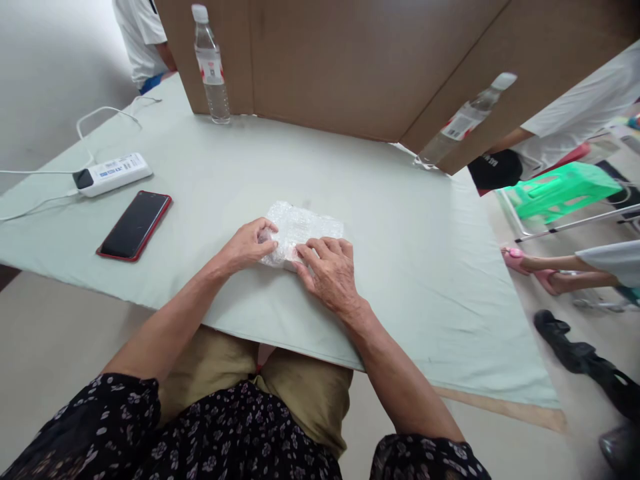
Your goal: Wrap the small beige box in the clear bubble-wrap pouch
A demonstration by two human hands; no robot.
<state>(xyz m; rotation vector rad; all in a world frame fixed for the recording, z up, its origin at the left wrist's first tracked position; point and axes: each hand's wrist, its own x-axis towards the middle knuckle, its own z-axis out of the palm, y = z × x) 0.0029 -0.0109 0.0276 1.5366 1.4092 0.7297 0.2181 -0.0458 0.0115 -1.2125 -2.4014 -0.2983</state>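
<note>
A small packet wrapped in clear bubble wrap (303, 227) lies on the pale green tablecloth (390, 220) just in front of me. My left hand (249, 244) grips the packet's left end, thumb and fingers closed around it. My right hand (330, 270) lies flat on the packet's near right side, fingers spread and pressing down on the wrap. What is inside the wrap cannot be made out.
A red-cased phone (135, 225) and a white power strip (113, 174) with cables lie at the left. Two water bottles, one (211, 65) and the other (465, 120), stand by brown cardboard partitions (350, 60). Other people sit at far left and right, near a green stool (560, 190).
</note>
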